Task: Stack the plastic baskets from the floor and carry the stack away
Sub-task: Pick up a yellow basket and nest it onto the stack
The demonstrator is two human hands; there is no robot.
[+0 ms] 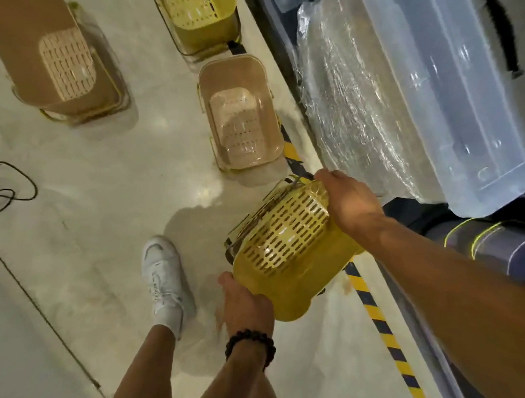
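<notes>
Yellow basket [286, 246] held tilted at lower centre, perforated base up; right hand [347, 201] clamped on far end, left hand [245, 302] on near end. Beige basket [241, 117] open on floor [85, 218], directly beyond, long axis running away; right hand nearer.

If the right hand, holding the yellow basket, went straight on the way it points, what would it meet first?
Most likely the beige basket on the floor ahead. The right hand points up-left along the striped floor tape, and that basket is nearest in line. Depth is unclear; it may pass above.
</notes>
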